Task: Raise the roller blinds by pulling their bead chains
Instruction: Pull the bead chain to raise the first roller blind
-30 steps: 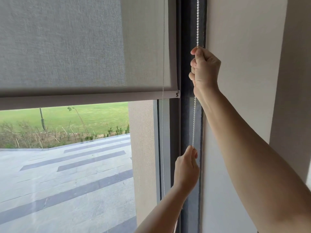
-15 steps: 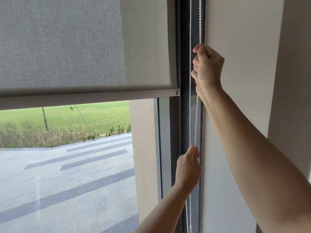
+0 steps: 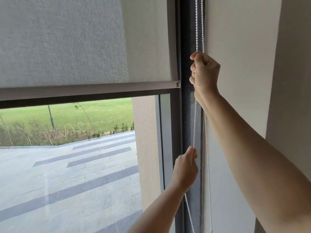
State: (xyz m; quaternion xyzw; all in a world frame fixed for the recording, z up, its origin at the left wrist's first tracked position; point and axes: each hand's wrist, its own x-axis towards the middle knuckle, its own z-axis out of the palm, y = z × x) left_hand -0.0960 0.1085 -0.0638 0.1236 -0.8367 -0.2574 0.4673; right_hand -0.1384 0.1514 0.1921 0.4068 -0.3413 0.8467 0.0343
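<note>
**Both hands on the bead chain, blind partly raised**

We see the grey roller blind (image 3: 84, 42) covering the upper window, its bottom bar (image 3: 87, 91) level with our right wrist and well above our left hand. Below the bar, the glass shows a paved terrace (image 3: 67, 179) and a lawn (image 3: 94, 115).

The white bead chain (image 3: 194, 125) hangs as two strands along the dark window frame (image 3: 186, 123), right of the blind's edge. Our right hand (image 3: 204, 74), raised highest, is closed in a fist around one strand. Directly below it, our left hand (image 3: 185, 170) pinches the same strand between thumb and fingertips. The strand runs nearly straight between the hands, then drops slack below the left wrist. The second strand passes behind our right forearm and hangs free.

Compared with half a second ago, our right hand sits lower against the blind's bar, the left keeps its pinch, and the bar's height looks barely changed.
</note>
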